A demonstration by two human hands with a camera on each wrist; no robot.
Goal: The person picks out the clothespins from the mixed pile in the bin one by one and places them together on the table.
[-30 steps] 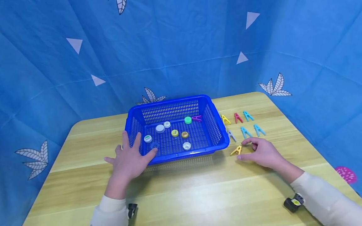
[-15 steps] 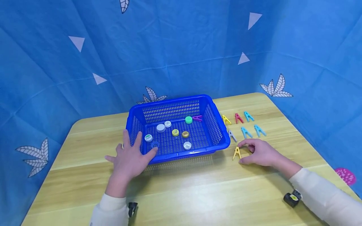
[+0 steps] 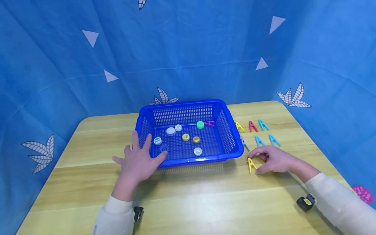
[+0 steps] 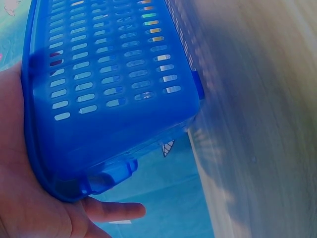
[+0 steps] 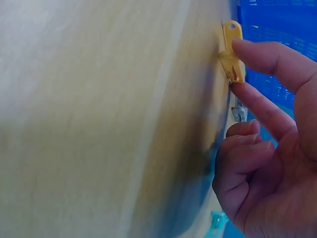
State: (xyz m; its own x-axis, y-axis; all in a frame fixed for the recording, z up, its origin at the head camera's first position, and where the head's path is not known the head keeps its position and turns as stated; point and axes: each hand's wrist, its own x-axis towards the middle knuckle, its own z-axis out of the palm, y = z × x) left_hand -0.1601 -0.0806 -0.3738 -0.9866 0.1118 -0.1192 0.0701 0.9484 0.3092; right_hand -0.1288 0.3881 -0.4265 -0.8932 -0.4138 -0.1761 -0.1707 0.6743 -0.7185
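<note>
My left hand (image 3: 138,163) rests with spread fingers on the front left corner of a blue mesh basket (image 3: 202,159). In the left wrist view the palm lies along the rim of the basket (image 4: 114,131). Thumb and index finger of my right hand (image 3: 276,160) hold a yellow-orange clothespin (image 5: 231,58) on the table, right of the basket; the other fingers are curled. Inside the basket lie several bottle caps, among them a green cap (image 3: 200,125), a yellow cap (image 3: 185,137) and a white cap (image 3: 198,151), plus a magenta clothespin (image 3: 209,123).
Beyond my right hand several clothespins lie in rows: a yellow clothespin (image 3: 239,126), a red clothespin (image 3: 253,126), blue clothespins and a grey clothespin (image 3: 245,144) close to the basket wall. Blue patterned cloth (image 3: 194,39) hangs behind the wooden table (image 3: 199,202).
The yellow-orange clothespin has been turned by my right hand, from slanting leftward to its legs pointing toward me. My left hand stays at the basket corner. The head view has shifted slightly.
</note>
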